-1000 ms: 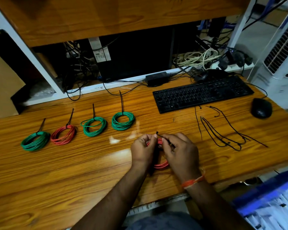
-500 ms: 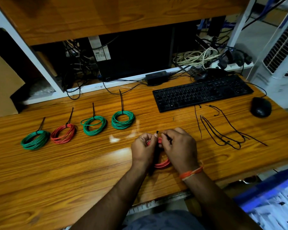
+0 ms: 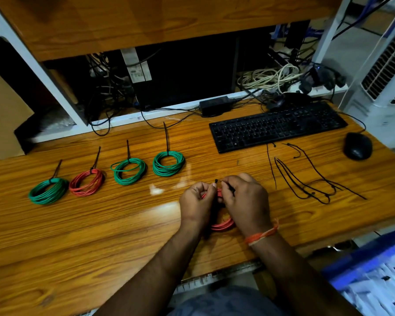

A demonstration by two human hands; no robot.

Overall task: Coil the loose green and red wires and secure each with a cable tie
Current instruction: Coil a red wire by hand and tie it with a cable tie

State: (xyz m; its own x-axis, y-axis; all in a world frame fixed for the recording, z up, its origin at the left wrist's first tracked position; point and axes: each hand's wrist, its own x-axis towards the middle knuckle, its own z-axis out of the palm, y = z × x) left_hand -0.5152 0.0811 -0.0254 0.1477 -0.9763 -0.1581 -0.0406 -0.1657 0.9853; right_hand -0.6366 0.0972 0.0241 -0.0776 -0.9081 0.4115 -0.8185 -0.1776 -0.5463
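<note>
A red wire coil (image 3: 222,224) stands on edge on the wooden desk (image 3: 100,236), held between both hands. My left hand (image 3: 196,202) grips its top left part and pinches the head of a black cable tie (image 3: 216,180). My right hand (image 3: 245,199) grips the coil's right side and pinches the tie's strap. Most of the coil is hidden behind my fingers. To the left lie several tied coils in a row: green (image 3: 48,190), red (image 3: 87,182), green (image 3: 128,171), green (image 3: 168,163), each with a black tie tail pointing away from me.
Several loose black cable ties (image 3: 306,179) lie to the right of my hands. A black keyboard (image 3: 276,126) and mouse (image 3: 357,145) sit at the back right, with a power adapter (image 3: 214,106) and tangled cables behind. A blue bin (image 3: 369,277) is at the lower right.
Both hands stay on the red coil with small finger shifts around the tie. The view has shifted slightly.
</note>
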